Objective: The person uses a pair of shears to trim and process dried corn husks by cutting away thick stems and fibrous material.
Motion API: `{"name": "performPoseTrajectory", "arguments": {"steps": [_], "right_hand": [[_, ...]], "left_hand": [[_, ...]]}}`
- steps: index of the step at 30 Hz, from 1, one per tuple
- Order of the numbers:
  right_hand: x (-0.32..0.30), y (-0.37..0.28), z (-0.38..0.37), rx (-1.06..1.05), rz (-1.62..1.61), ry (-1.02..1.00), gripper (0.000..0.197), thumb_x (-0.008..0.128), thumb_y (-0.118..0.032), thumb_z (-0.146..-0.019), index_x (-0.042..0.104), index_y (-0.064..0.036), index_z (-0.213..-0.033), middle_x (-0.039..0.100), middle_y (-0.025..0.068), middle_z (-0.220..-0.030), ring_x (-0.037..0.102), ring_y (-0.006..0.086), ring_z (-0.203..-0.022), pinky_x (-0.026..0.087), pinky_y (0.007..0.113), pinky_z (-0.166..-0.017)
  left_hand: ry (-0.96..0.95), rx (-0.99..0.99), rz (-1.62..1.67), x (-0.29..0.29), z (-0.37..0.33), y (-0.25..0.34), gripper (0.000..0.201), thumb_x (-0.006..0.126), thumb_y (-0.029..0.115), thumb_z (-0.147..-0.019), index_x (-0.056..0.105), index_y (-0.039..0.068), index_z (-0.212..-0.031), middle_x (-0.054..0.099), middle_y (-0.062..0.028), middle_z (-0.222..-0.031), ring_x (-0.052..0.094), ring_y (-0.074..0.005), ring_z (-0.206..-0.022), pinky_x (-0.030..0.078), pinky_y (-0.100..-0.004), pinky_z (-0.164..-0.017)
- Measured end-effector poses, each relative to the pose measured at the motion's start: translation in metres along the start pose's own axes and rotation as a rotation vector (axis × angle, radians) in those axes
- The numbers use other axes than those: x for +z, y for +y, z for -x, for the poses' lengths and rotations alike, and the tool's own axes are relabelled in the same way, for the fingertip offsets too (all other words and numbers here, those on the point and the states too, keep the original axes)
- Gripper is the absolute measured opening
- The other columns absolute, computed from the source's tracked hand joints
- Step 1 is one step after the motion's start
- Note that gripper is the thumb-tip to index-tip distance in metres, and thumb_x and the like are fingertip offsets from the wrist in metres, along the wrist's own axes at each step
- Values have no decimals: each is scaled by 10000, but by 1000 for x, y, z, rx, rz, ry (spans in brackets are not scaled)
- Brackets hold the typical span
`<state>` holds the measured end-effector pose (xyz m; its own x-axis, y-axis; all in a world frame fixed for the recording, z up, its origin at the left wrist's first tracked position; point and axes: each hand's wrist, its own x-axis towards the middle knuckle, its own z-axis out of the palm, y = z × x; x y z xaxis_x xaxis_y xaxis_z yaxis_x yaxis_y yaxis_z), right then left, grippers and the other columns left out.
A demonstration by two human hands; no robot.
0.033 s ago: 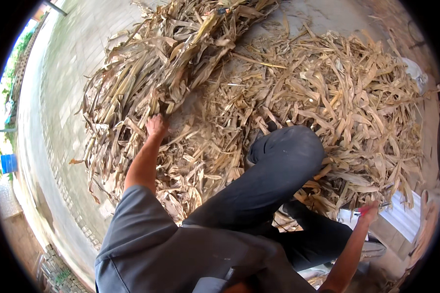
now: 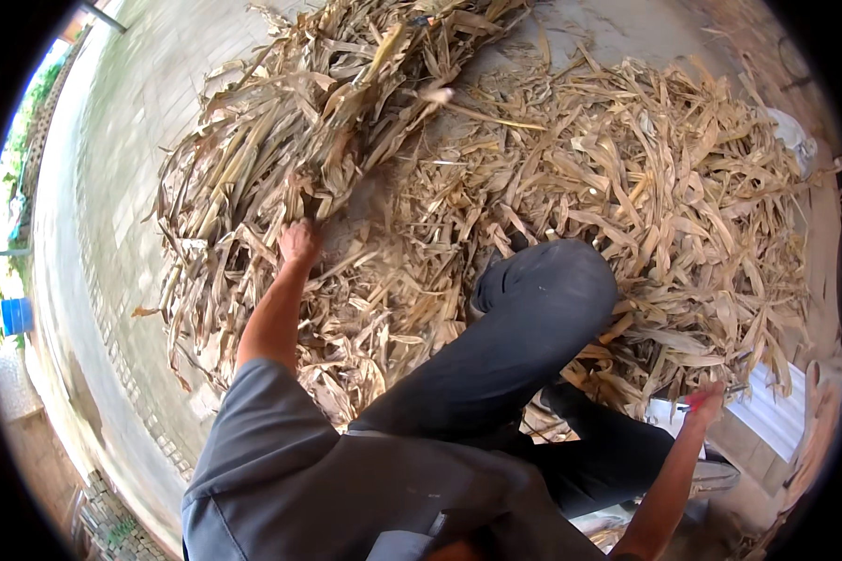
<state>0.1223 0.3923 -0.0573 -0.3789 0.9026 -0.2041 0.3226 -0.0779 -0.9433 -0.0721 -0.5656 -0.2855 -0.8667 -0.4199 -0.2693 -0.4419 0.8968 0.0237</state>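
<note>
Dry corn stalks with brown leaves (image 2: 281,131) lie in a long heap at the upper left. At the near side of this heap, my left hand (image 2: 299,241) is closed on the stalks, its fingertips partly hidden among the leaves. Away to the lower right, my right hand (image 2: 708,397) grips a small red-handled tool (image 2: 694,400). Most of that tool is hidden in the fist, and its kind cannot be made out. Loose dry leaves (image 2: 664,196) spread widely between and beyond my hands.
My bent dark-trousered knee (image 2: 552,280) stands between my arms, over the leaves. Corrugated white sheeting (image 2: 772,407) lies beside my right hand. A pale plastic bag (image 2: 795,140) is at the far right. Paving (image 2: 131,206) runs along the left, with a blue box (image 2: 16,316) beyond.
A small pale blurred thing now shows at the right edge of the stalk heap. Both my hands have stayed in nearly the same places.
</note>
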Motion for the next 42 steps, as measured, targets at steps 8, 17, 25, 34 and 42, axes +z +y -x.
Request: {"name": "performPoseTrajectory", "arguments": {"steps": [8, 17, 25, 34, 42], "right_hand": [[16, -1, 7, -24, -82, -31, 311, 635, -353, -1002, 664, -81, -1150, 661, 43, -960, 642, 208, -802, 532, 386, -707], [44, -17, 39, -36, -186, -34, 291, 694, -329, -933, 668, -60, -1041, 681, 77, -967, 655, 208, -856, 530, 350, -641], [34, -17, 37, 31, -232, -179, 320, 727, -334, -934, 668, -33, -1022, 683, 67, -955, 658, 175, -849, 532, 319, -673], [30, -32, 84, -2, -354, -243, 247, 693, -336, -988, 665, -91, -996, 648, 10, -884, 640, 145, -806, 543, 311, -740], [20, -25, 76, 17, -422, -268, 274, 716, -327, -985, 664, -75, -1079, 665, 23, -962, 658, 151, -798, 557, 313, -690]], "left_hand": [[340, 268, 322, -62, 32, -19, 295, 612, 395, -970, 656, 105, -949, 673, -179, -954, 621, -409, -933, 467, -529, -787], [617, 474, 87, -214, 90, -8, 315, 778, 236, -810, 643, 112, -1066, 564, -111, -1042, 553, -362, -981, 426, -480, -804], [689, 398, 361, -280, 102, 26, 247, 603, 303, -1014, 616, 56, -1026, 616, -154, -961, 587, -370, -930, 432, -453, -776], [839, 719, 184, -297, 135, 67, 233, 601, 269, -1017, 584, 39, -1049, 611, -178, -971, 598, -411, -899, 442, -493, -766], [548, 668, -55, -318, 144, 104, 194, 633, 249, -977, 627, 95, -1096, 632, -139, -1083, 599, -350, -1064, 412, -526, -964]]}}
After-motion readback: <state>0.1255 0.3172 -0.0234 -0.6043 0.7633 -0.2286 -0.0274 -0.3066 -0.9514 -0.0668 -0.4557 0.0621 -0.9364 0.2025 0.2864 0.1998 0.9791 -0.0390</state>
